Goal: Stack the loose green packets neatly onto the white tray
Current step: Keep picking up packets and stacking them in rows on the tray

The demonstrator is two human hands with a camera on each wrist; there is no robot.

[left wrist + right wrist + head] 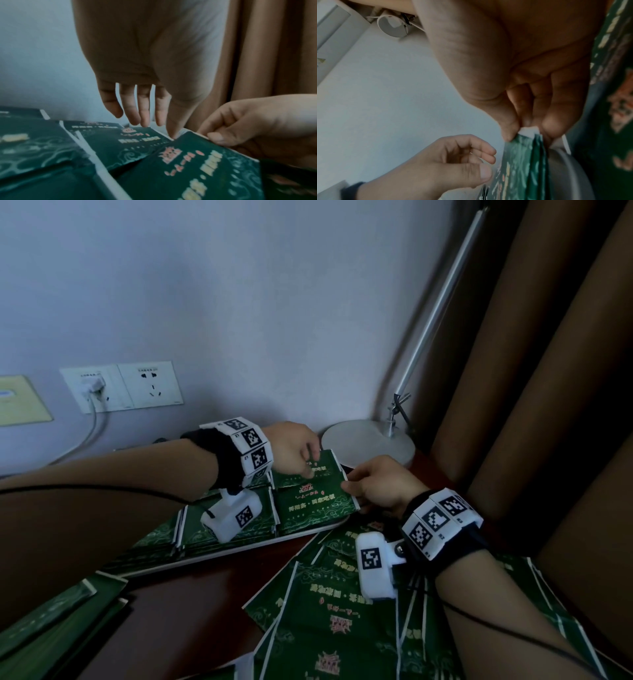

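A green packet (315, 498) with pale lettering lies tilted over the far right pile on the white tray (239, 547). My right hand (352, 482) pinches its right edge between thumb and fingers (508, 129). My left hand (310, 463) hovers over the packet's far end with fingers hanging nearly straight, the thumb tip (173, 135) touching its corner. More green packets (34, 148) lie in side-by-side piles across the tray. Loose packets (329, 621) are strewn on the table under my right forearm.
A grey lamp base (368, 441) stands just behind the tray's far corner, its pole rising beside a brown curtain (531, 371). Wall sockets (120, 386) with a plugged cable are at the back left. More packets (51, 621) lie near left on the dark table (191, 604).
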